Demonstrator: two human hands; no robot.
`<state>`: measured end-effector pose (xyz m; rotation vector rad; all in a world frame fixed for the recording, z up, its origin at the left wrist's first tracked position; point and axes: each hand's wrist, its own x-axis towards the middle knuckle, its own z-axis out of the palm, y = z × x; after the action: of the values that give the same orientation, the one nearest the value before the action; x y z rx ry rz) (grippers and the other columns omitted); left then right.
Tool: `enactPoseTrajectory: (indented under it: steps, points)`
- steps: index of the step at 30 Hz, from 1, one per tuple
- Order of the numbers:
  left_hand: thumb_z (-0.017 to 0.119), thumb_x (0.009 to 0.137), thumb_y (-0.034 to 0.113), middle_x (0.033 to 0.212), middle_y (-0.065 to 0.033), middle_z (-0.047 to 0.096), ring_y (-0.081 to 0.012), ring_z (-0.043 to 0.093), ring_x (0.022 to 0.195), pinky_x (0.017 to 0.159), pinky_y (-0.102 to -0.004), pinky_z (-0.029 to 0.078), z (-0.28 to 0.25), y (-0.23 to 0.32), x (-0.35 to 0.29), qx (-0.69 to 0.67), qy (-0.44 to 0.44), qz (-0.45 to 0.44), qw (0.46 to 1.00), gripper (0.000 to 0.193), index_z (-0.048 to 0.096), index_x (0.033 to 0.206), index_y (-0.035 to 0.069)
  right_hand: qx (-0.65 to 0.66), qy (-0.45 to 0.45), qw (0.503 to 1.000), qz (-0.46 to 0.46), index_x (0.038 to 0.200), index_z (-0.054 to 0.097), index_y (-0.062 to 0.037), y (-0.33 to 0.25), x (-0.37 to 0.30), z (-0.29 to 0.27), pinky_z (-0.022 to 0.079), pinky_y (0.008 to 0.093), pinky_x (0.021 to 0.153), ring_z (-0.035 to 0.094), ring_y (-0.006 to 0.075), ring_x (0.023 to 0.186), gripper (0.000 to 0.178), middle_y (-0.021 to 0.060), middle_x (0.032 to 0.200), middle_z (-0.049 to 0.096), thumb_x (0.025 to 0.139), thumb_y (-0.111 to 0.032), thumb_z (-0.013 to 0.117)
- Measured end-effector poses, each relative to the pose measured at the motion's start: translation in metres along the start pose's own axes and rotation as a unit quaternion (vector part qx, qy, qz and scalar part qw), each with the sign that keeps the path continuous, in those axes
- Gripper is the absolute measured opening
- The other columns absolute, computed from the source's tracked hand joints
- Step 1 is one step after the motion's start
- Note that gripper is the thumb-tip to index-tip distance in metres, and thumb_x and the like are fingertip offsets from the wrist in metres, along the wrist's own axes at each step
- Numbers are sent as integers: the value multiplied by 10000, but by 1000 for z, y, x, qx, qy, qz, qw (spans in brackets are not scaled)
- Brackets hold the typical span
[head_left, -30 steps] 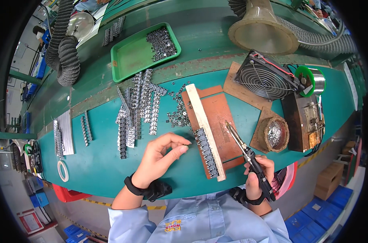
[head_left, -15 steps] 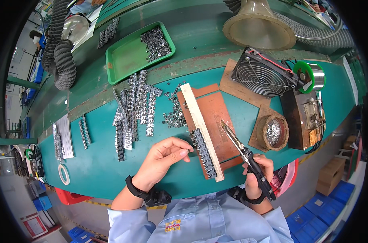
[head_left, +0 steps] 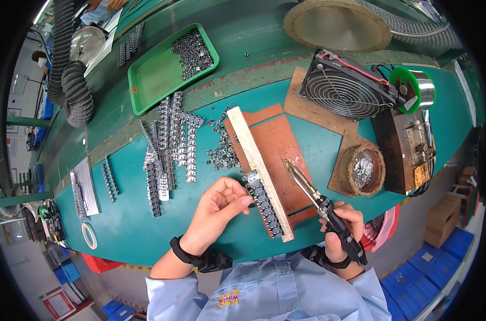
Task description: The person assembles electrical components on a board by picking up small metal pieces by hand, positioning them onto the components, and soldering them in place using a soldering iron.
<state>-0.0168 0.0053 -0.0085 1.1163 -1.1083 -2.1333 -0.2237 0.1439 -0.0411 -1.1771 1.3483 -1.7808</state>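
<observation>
— Pictured at the green counter (head_left: 128, 232): holding what in the right grip (head_left: 343, 227)?

— Clasping a soldering iron (head_left: 324, 207), with fingers wrapped around the black handle. Pointing the metal tip over a brown board (head_left: 279, 143); impossible to say from this angle whether touching.

— And doing what on the left?

— Curling the left grip (head_left: 216, 214) beside the upper end of a strip of dark components (head_left: 263, 206), with thumb and forefinger close together. Impossible to make out whether pinching anything between them.

— Found where, as to the strip?

— Placed along the left side of a pale wooden bar (head_left: 259, 169), itself set aslant at the brown board's left edge.

— Visible around the work?

— Look just left of the bar for loose small parts (head_left: 223, 156), then farther left for piled component strips (head_left: 171, 144). See, farther back, a green tray (head_left: 152, 75) with more small parts. Note, to the right, a round pot (head_left: 351, 167) with silvery contents, and behind it a black fan (head_left: 343, 92) near a green spool (head_left: 425, 88) of wire.
</observation>
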Motion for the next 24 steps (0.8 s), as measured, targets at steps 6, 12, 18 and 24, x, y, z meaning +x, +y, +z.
enactPoseTrajectory:
  steps: [6,12,18,24]
  points:
    - [585,824,50,767,-27,573,-91,545,686,666,-211,436,1,0,0,28,12,-3,1000,111,484,868,50,-53,-30,998,-21,1017,430,-9,1,4,-1,394,238,547,480,139,628,482,87,758,497,776,-373,634]
    - [585,825,52,768,-28,576,-92,549,694,665,-207,436,2,-2,-1,19,7,-1,1000,107,485,863,50,-6,-13,1000,-25,1011,473,26,3,2,-1,392,301,607,497,181,644,413,111,757,545,713,-175,676]
    - [583,826,53,769,-29,577,-99,555,704,670,-210,438,1,-2,0,-4,-4,-20,1000,105,486,866,49,3,-9,1000,-24,1009,478,26,4,2,0,395,299,607,496,182,645,413,111,758,545,713,-181,680]
    - [586,822,48,775,-34,577,-104,557,711,679,-214,440,1,-1,0,-34,-16,-20,999,110,486,870,49,-53,-19,998,-5,1010,430,0,-1,2,1,388,231,528,477,142,634,480,94,761,495,777,-366,634]
